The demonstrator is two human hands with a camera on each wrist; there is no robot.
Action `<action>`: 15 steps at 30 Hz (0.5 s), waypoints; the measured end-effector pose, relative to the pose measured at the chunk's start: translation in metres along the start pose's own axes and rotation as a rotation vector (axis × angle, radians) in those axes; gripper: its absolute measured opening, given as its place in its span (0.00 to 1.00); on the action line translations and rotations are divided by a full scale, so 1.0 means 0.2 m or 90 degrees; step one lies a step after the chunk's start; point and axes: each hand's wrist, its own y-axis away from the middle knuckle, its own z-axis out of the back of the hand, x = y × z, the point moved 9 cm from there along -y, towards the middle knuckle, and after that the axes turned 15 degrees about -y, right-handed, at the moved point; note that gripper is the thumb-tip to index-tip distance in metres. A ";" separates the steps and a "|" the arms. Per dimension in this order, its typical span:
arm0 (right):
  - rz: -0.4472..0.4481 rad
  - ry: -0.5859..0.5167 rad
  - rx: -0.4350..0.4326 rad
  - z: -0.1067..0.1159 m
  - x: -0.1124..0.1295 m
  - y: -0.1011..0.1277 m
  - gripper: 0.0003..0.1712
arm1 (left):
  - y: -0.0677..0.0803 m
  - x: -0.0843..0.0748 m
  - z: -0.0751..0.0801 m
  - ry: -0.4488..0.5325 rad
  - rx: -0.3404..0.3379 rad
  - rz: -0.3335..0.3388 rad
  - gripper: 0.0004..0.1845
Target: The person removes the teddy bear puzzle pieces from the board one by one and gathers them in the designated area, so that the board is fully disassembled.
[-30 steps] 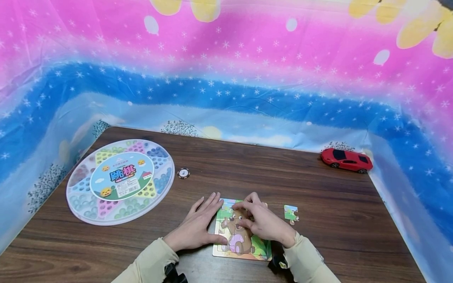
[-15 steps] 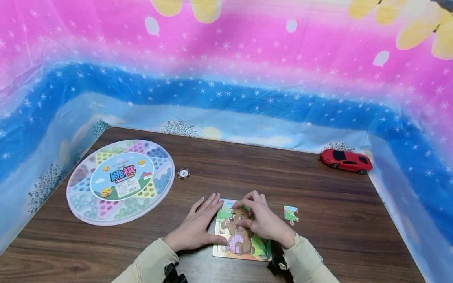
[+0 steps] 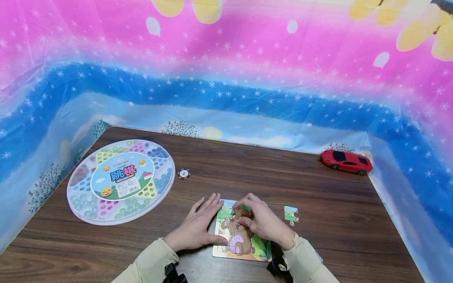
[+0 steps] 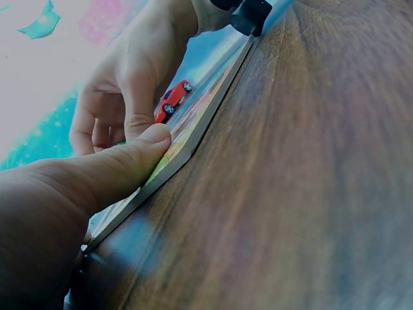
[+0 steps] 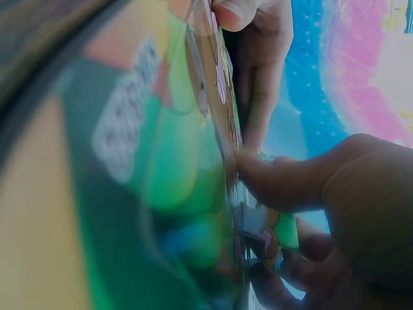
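A bear jigsaw puzzle board lies flat on the table with pieces fitted in it. My left hand lies along its left side, fingers extended and thumb on the lower left of the board. Over the upper right of the picture, my right hand bends its fingers and thumb around a puzzle piece. That piece, green and brown, stands tilted up from the board in the right wrist view; from above the hand mostly hides it. A loose puzzle piece lies right of the board.
A round Chinese checkers set with marbles lies at the left. Beside it is a black-and-white chip. A red toy car stands at the far right corner of the wooden table. A patterned cloth hangs behind.
My right hand's fingers have shifted and lowered slightly over the top of the puzzle. The left hand and the loose piece stay in place.
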 end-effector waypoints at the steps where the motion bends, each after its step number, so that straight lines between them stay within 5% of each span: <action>1: 0.004 -0.004 -0.001 0.00 0.00 0.00 0.16 | 0.00 0.00 0.00 0.001 0.000 0.000 0.58; 15: 0.001 -0.022 -0.017 0.00 0.00 -0.01 0.15 | 0.00 0.00 -0.01 -0.012 -0.005 0.007 0.59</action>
